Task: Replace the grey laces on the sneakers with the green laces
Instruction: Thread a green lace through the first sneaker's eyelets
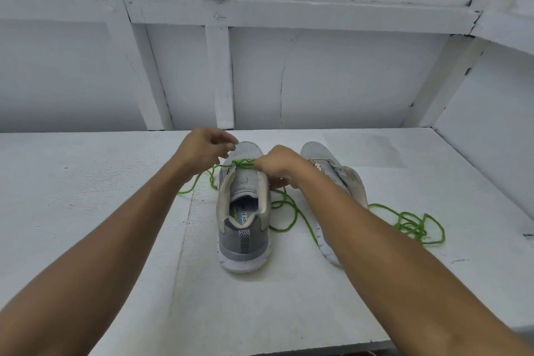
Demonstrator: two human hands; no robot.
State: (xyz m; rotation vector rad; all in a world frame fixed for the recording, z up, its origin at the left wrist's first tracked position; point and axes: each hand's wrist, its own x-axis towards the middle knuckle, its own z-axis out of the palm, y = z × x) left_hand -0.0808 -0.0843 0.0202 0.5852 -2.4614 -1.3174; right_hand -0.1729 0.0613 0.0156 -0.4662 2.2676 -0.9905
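Note:
Two grey sneakers stand heel towards me on the white table. The left sneaker (244, 228) has a green lace (243, 163) threaded across its lowest eyelets near the toe, with loose ends trailing off both sides. My left hand (202, 150) is over the shoe's left front, fingers curled, pinching at the lace. My right hand (276, 166) grips the lace at the shoe's right side. The right sneaker (323, 165) stands partly hidden behind my right forearm. A second green lace (416, 224) lies bunched on the table to its right.
The white table (115, 211) ends at a front edge low in view. A white panelled wall (318, 81) rises right behind the shoes, and a side wall closes in on the right.

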